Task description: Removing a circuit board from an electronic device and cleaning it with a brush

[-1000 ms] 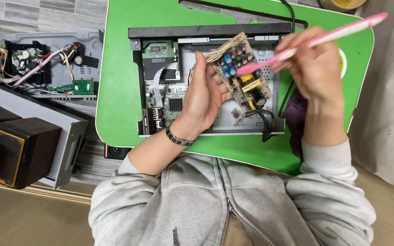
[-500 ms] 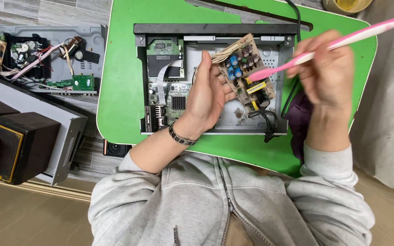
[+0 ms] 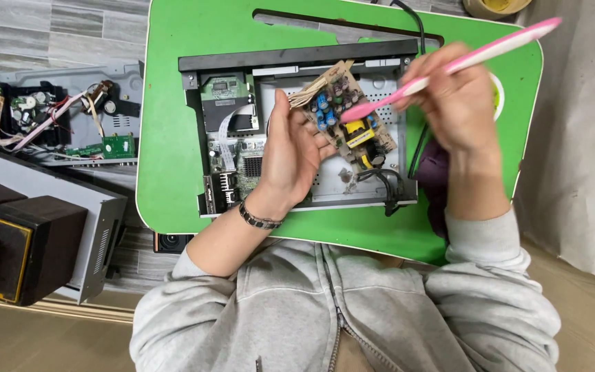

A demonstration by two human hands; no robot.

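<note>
My left hand [image 3: 289, 155] holds a tan circuit board [image 3: 352, 120] with blue capacitors and a yellow part, lifted and tilted above an opened grey metal device chassis [image 3: 297, 131]. My right hand [image 3: 452, 103] grips a pink toothbrush-like brush [image 3: 449, 65]; its head rests on the board's component side near the blue capacitors. The chassis lies on a green lap table [image 3: 166, 138] and holds a green board, a ribbon cable and a heatsink at its left. A black cable [image 3: 387, 189] runs from the board's lower edge.
Left of the green table, a second opened device [image 3: 56, 124] with loose wires lies on the floor. Dark brown speaker boxes [image 3: 29, 248] and a grey metal cover [image 3: 98, 220] stand at the lower left. A grey cloth [image 3: 580, 138] hangs on the right.
The brush head has shifted left and down across the circuit board, while my left hand keeps the board lifted. The view has drifted slightly.
</note>
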